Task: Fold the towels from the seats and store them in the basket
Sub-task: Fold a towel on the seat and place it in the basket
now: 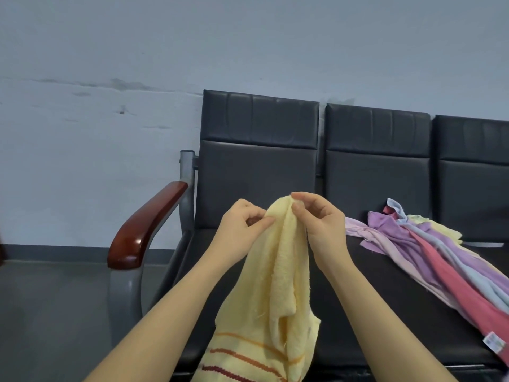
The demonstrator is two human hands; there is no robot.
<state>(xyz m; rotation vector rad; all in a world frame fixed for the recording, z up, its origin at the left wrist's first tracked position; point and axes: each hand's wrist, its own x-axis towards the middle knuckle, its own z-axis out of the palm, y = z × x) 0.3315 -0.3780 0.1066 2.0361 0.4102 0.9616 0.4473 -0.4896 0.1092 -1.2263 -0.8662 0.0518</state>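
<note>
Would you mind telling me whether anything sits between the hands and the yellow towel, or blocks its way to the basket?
Nothing separates them: the left hand and right hand both pinch the yellow towel. No basket is in view, so that path cannot be judged.

My left hand [242, 224] and right hand [321, 221] are bare, no rings, no watch. Both forearms enter from six o'clock uncovered, with no sleeve reaching them; my nails are short.

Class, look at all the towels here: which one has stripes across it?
The yellow towel pinched at its top by both hands, left hand and right hand. Orange and dark red stripes cross its lower end; the towels heaped on the seat show none.
</note>
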